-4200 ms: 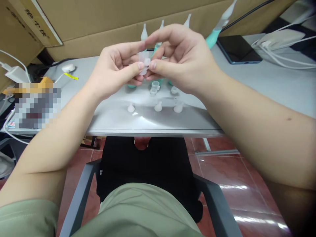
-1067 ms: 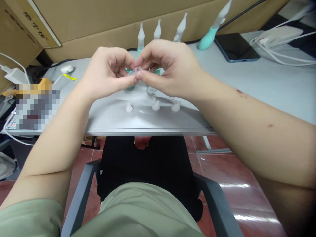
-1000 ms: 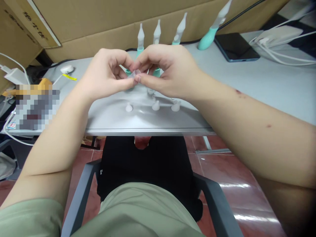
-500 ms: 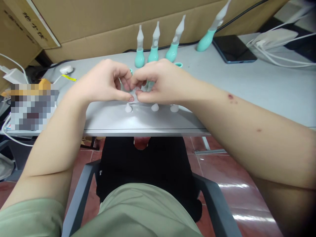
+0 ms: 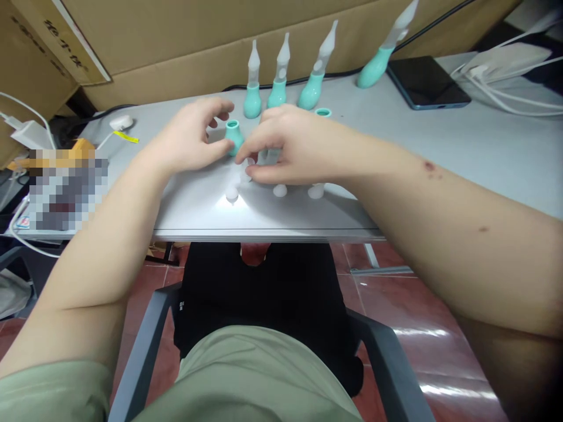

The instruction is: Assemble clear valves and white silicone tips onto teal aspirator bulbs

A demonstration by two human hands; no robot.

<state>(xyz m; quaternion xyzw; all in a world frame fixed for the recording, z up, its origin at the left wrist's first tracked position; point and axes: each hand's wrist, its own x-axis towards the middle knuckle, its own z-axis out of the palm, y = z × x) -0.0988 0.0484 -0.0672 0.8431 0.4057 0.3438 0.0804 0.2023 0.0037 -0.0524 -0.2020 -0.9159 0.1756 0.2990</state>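
My left hand (image 5: 191,136) is open, fingers spread, beside an open-topped teal rubber bulb (image 5: 234,138). Its thumb tip overlaps the bulb's side; whether they touch is unclear. My right hand (image 5: 294,146) pinches a small clear plastic piece (image 5: 248,170) between thumb and fingers, low over the table. In front of the hands lie white cone-shaped tips: a left one (image 5: 231,193), a middle one (image 5: 280,190) and a right one (image 5: 315,191). Another open teal bulb (image 5: 323,112) shows behind my right wrist. Whatever else stands behind the right hand is mostly hidden.
Several assembled teal-and-white nasal aspirators, one leftmost (image 5: 252,99), another far right (image 5: 375,67), stand along the cardboard wall (image 5: 176,47). A black phone (image 5: 428,82) lies at the right, near white cables (image 5: 488,88). A white plug (image 5: 33,136) sits at the left.
My hands were together at the clear piece. The left hand has drawn off it and opened toward the teal bulb; the right keeps the piece. The view has shifted slightly.
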